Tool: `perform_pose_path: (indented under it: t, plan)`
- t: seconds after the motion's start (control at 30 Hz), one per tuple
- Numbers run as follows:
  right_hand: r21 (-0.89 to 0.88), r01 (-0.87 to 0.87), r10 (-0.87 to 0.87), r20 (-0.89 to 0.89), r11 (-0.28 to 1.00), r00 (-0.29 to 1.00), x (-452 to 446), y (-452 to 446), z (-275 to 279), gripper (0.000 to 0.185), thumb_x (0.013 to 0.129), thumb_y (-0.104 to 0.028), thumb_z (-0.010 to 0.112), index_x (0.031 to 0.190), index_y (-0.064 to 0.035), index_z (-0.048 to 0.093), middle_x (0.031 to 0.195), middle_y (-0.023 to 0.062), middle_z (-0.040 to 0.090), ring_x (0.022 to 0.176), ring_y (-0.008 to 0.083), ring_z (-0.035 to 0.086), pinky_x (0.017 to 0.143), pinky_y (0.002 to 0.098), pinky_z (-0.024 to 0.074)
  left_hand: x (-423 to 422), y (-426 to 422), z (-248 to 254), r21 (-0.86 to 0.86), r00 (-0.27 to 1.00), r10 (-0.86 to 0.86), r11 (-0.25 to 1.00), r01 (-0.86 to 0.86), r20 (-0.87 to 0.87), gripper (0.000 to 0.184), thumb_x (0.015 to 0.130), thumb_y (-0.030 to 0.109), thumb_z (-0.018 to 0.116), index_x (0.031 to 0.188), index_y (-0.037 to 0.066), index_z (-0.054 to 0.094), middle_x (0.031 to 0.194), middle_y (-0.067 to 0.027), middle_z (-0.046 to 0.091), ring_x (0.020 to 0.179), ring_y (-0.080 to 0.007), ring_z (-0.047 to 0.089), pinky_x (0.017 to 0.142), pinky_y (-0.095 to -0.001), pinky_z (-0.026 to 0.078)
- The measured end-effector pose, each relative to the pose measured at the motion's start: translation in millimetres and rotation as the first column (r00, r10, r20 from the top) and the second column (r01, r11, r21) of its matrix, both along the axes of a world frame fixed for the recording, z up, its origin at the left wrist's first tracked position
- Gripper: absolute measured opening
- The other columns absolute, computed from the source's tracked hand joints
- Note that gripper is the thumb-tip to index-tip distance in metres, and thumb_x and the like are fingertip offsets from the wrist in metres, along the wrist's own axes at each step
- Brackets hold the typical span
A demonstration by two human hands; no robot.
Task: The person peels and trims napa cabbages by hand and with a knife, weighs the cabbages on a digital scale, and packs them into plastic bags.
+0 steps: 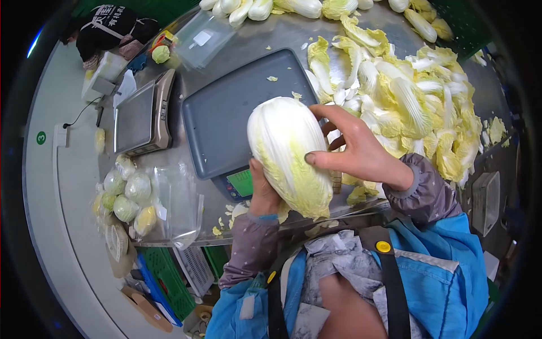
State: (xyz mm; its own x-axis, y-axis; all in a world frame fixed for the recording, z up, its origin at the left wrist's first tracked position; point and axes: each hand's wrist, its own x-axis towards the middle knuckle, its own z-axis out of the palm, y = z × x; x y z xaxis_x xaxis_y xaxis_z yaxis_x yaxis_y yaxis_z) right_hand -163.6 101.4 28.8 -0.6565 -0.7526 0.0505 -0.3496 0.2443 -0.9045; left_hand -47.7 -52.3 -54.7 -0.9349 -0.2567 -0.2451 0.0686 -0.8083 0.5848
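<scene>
A whole napa cabbage [291,152], white at one end and yellow-green at the other, is held up in front of me over the near edge of the table. My left hand [263,189] supports it from the lower left, its fingers mostly hidden behind the cabbage. On the right side my right hand [353,141] grips it, with thumb and fingers curved against the leaves. Beneath and beyond it lies the grey tray [226,113] of a scale, whose green-lit display [241,183] is partly covered by my left hand.
Loose cabbage leaves [412,107] are heaped at the right. A second scale [141,116] stands left, near wrapped vegetables [127,195] and clear plastic bags [178,203]. More cabbages [259,8] line the far edge. Another person [110,34] is at the upper left.
</scene>
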Motion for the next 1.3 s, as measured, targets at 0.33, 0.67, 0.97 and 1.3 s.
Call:
perform_pose_path:
  t: [0.33, 0.67, 0.97, 1.3]
  plan:
    - [-0.079, -0.059, 0.079, 0.279, 0.995, 0.957, -2, 11, -5, 0.063, 0.066, -0.002, 0.055, 0.126, 0.0000, 0.038, 0.106, 0.0140, 0.055, 0.094, 0.0200, 0.059, 0.083, 0.0325, 0.0477, -1, -4, 13, -0.331, 0.970, -0.236, 0.912, 0.242, 0.057, 0.088, 0.064, 0.040, 0.072, 0.128, -0.004, 0.032, 0.116, -0.0178, 0.052, 0.103, -0.0272, 0.057, 0.085, -0.0373, 0.050]
    - [-0.095, 0.018, 0.013, 0.320, 0.995, 0.947, -44, 59, -1, 0.061, 0.066, 0.004, 0.036, 0.126, -0.0081, 0.043, 0.115, 0.0114, 0.054, 0.100, 0.0187, 0.053, 0.084, 0.0296, 0.0454, -10, 22, 42, 0.492, 0.940, -0.207, 0.809, 0.321, -0.272, 0.062, 0.086, 0.040, 0.054, 0.132, 0.003, 0.033, 0.127, -0.0141, 0.039, 0.105, -0.0307, 0.047, 0.081, -0.0493, 0.046]
    - [-0.189, -0.197, 0.127, -0.329, 0.962, 0.936, 16, 24, 22, 0.047, 0.064, -0.016, 0.074, 0.105, -0.0010, 0.056, 0.098, 0.0125, 0.058, 0.082, 0.0261, 0.058, 0.067, 0.0331, 0.0489, -19, 15, 3, 0.245, 0.997, 0.072, 0.968, -0.060, -0.040, 0.066, 0.086, 0.056, 0.033, 0.129, 0.006, 0.039, 0.121, -0.0176, 0.049, 0.100, -0.0301, 0.056, 0.087, -0.0407, 0.047]
    - [0.018, -0.447, 0.445, -0.127, 0.895, 0.886, 33, 68, -24, 0.024, 0.066, -0.004, 0.064, 0.087, -0.0006, 0.054, 0.085, 0.0123, 0.055, 0.072, 0.0294, 0.057, 0.063, 0.0364, 0.0462, -67, -79, 43, -0.321, 0.982, 0.054, 0.947, 0.008, 0.182, 0.065, 0.082, 0.038, 0.059, 0.126, -0.003, 0.037, 0.118, -0.0207, 0.051, 0.103, -0.0292, 0.056, 0.086, -0.0382, 0.048]
